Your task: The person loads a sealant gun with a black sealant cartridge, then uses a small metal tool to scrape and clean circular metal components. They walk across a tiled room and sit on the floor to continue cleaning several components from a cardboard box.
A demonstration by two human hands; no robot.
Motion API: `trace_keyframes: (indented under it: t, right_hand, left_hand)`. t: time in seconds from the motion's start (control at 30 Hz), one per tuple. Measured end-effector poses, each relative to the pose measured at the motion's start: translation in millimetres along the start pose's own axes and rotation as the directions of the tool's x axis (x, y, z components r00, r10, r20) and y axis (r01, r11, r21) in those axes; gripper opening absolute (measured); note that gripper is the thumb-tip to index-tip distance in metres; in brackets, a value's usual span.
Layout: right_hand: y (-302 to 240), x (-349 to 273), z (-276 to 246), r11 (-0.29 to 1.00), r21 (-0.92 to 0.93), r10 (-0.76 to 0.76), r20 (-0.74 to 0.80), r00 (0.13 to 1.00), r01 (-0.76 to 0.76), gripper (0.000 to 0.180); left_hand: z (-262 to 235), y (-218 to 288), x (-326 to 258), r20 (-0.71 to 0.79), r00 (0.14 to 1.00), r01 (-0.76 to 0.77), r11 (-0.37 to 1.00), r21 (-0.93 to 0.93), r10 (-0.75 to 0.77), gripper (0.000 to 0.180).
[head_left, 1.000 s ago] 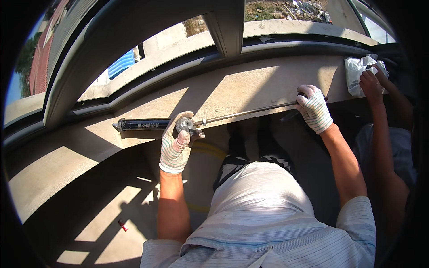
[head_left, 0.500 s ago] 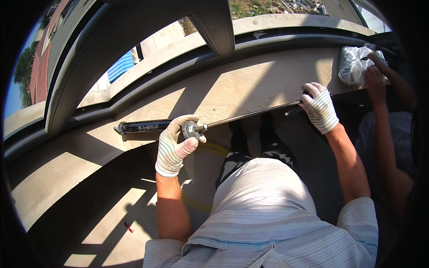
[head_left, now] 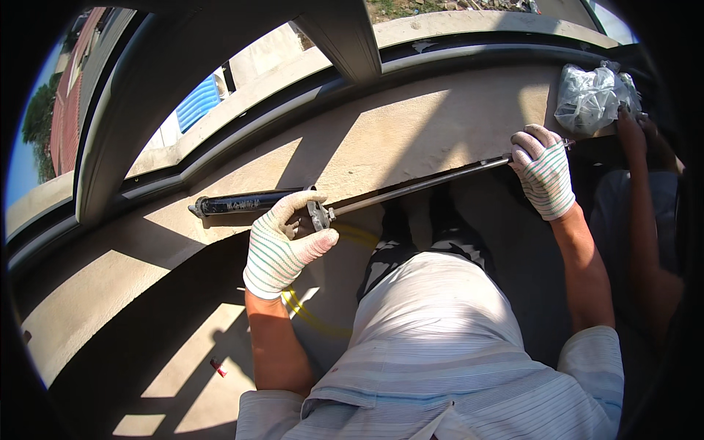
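Both of my hands wear striped, grimy work gloves. My left hand (head_left: 288, 238) pinches the grey round piston-like end (head_left: 319, 215) of a metal plunger rod (head_left: 422, 182) between thumb and fingers. The rod runs across in front of me to my right hand (head_left: 544, 174), whose fingers are wrapped round it near its far right end. A nut sits on the rod beside the round piece. Just behind my left hand, a black tube (head_left: 246, 203) with a capped left end lies on the ledge; my fingers hide its right end.
The pale ledge (head_left: 411, 125) curves below dark window frames (head_left: 352, 51). At the right, another person's hands (head_left: 636, 132) are by a clear plastic bag (head_left: 587, 99) on the ledge. A yellow hose (head_left: 315, 323) and a small red item (head_left: 218, 367) lie on the floor.
My right hand has moved right and the rod with it. The round piece has turned more edge-on in my left hand. The other person's hands have lowered beside the bag.
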State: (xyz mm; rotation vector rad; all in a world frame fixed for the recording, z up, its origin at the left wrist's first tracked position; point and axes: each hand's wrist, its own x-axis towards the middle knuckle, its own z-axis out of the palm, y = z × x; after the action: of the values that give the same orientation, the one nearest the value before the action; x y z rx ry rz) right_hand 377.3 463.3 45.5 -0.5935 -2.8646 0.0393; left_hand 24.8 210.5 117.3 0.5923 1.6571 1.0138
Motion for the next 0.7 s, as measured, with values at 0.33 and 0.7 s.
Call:
trace_keyframes:
  t: [0.33, 0.7]
  right_hand:
    - [-10, -16, -5, 0.971, 0.236, 0.055, -0.083, 0.995, -0.034, 0.019]
    - [-58, -47, 55, 0.835, 0.535, 0.233, -0.129, 0.964, -0.13, 0.026]
  left_hand:
    - [29, 47, -7, -0.035, 0.957, -0.286, 0.956, 0.063, 0.288, 0.061]
    - [59, 85, -8, 0.065, 0.85, -0.524, 0.824, 0.216, 0.523, 0.061]
